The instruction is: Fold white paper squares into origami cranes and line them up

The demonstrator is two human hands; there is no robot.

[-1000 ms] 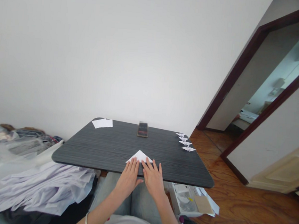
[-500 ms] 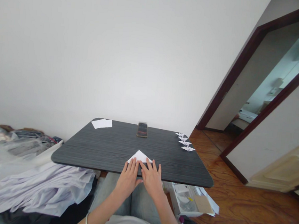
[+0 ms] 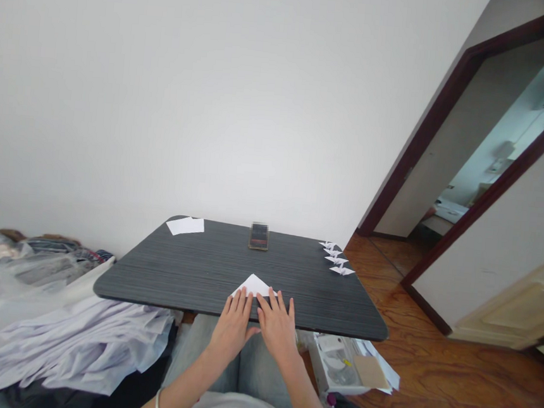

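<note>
A white sheet of paper, folded to a triangle with its peak pointing away from me, lies flat at the near edge of the dark table. My left hand rests on its lower left part, fingers stretched out flat. On the lower right part lies my right hand, its fingers extended and slightly spread. Both hands cover the paper's near edge, so that edge is mostly hidden. Neither hand is closed around anything.
Several folded paper cranes stand in a row at the table's right side. White paper sheets lie at the back left, and a phone-like device is at the back middle. An open white box sits below on the right.
My right hand has shifted slightly to the right along the paper's near edge. My left hand and the paper have stayed nearly where they were.
</note>
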